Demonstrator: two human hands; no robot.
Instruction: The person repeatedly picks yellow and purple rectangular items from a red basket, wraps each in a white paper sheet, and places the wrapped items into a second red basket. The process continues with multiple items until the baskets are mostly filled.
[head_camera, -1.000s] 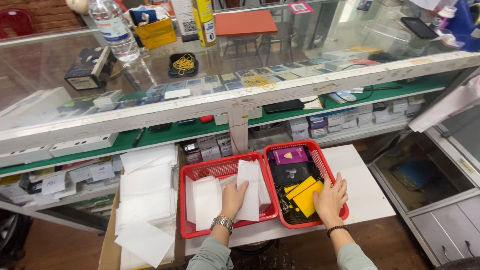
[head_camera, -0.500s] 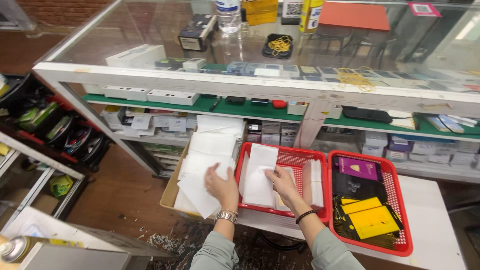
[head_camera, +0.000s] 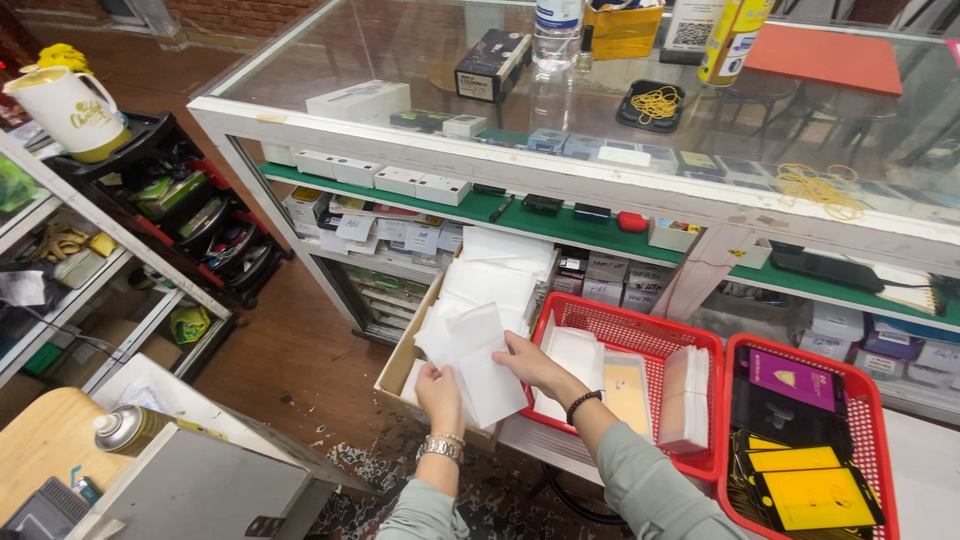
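Both hands now left of red basket, was inside it; L hand & R hand grasping white sleeves over cardboard box; sorting continues prob.

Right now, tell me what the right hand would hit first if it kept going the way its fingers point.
The right hand points left, its fingers already on the white sleeves that the left hand also holds. Beyond those, probably the cardboard box wall, though depth is unclear.

Grey-green sleeves, silver watch on left wrist, dark bracelet on right
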